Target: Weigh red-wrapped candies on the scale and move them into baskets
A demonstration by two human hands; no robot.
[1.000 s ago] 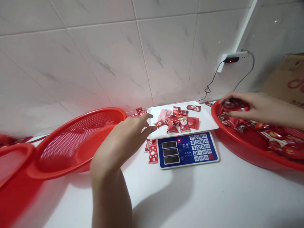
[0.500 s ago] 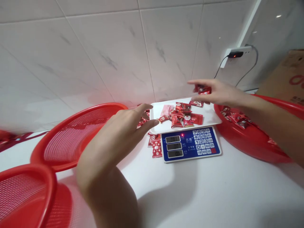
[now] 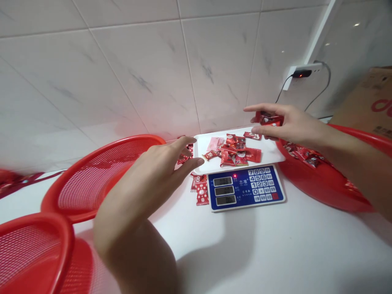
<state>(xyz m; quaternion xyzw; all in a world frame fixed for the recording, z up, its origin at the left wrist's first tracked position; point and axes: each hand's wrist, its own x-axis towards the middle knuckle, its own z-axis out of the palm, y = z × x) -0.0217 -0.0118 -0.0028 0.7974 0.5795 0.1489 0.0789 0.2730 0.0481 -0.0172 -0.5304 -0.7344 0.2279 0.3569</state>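
Observation:
A blue digital scale [image 3: 245, 188] carries a white tray [image 3: 272, 153] with several red-wrapped candies [image 3: 237, 151] on it. My right hand [image 3: 284, 124] hovers over the tray's far right corner, closed on a few red candies [image 3: 269, 119]. My left hand [image 3: 162, 171] rests at the tray's left edge with its fingers stretched out and nothing in it. A red basin [image 3: 330, 183] holding more wrapped candies [image 3: 301, 153] sits to the right of the scale, under my right forearm.
Two red mesh baskets stand at the left, the larger one [image 3: 101, 175] next to my left hand and another basket [image 3: 30, 253] at the near corner. Loose candies [image 3: 200, 190] lie beside the scale. A wall socket [image 3: 301, 73] with cables and a cardboard box [image 3: 367, 100] are at the right.
My right hand lifted a handful of candies out of the red basin and brought it left over the tray. My left hand stayed at the tray's edge.

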